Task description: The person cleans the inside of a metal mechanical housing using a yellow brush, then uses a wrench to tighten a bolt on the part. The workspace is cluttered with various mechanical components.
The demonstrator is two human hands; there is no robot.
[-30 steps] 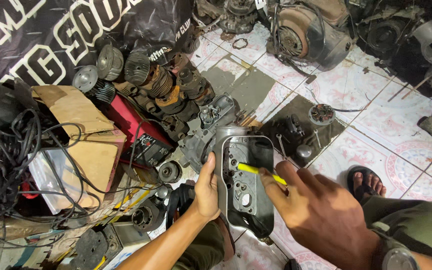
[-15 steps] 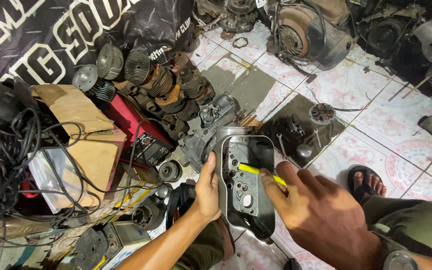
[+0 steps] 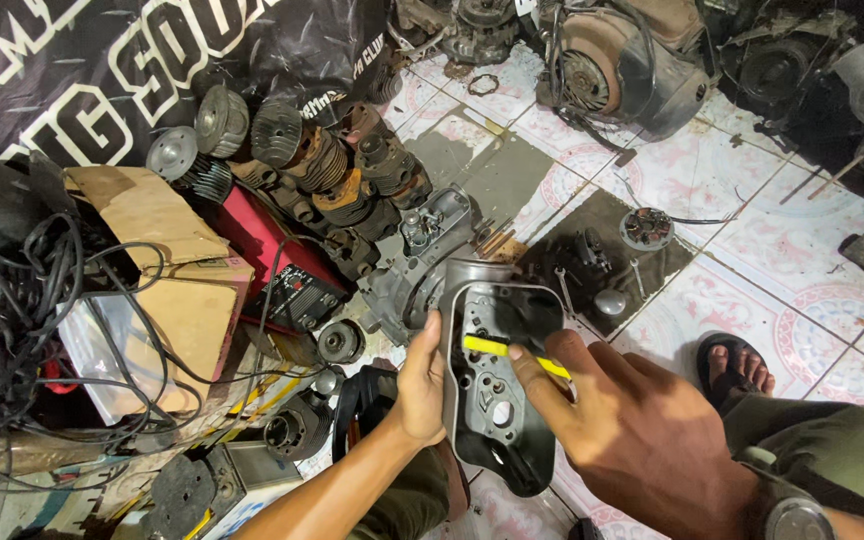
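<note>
My left hand (image 3: 418, 385) grips the left rim of a grey metal engine cover (image 3: 500, 400), holding it upright over my knee with its hollow inner side facing me. My right hand (image 3: 632, 425) pinches a thin yellow tool (image 3: 487, 346) whose tip rests inside the cover near its upper left holes. A watch (image 3: 797, 518) sits on my right wrist.
Finned engine cylinders (image 3: 302, 160) and a grey crankcase (image 3: 417, 255) lie behind the cover. Cardboard box (image 3: 167, 280) and tangled black cables (image 3: 22, 320) are at left. Wrenches and small parts rest on a dark mat (image 3: 602, 265). My sandalled foot (image 3: 737, 365) is at right on patterned tiles.
The cover has tilted and shifted slightly right and down in my left hand. The yellow tool's tip moved a little lower and leftward inside it.
</note>
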